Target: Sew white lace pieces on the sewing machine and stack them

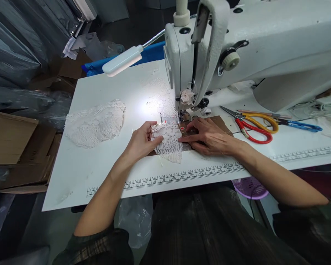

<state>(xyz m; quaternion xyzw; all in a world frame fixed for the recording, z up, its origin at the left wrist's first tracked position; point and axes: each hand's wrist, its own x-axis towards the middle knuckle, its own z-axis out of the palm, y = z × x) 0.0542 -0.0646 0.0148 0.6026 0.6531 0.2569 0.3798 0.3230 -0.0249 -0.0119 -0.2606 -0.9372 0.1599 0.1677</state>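
A white lace piece [169, 145] lies under the front of the sewing machine [182, 70], over a brown plate [219, 125] on the table. My left hand [143, 140] grips the left edge of this lace, its thumb on top and the other fingers curled by the upper edge. On the right, my right hand [206, 136] rests on the brown plate with fingers stretched out, the index fingertip touching the lace's right edge. More lace [165, 105] stretches behind the needle area, partly washed out by bright light. The needle tip itself is hard to make out.
Another lace piece [96, 123] lies on the left of the white table [71, 176]. Red-and-yellow-handled scissors [255, 127] and a blue-handled tool [303, 125] lie right. A lamp [123, 60] hangs over the back edge. A printed ruler [182, 177] runs along the front. Cardboard boxes [13, 138] stand left.
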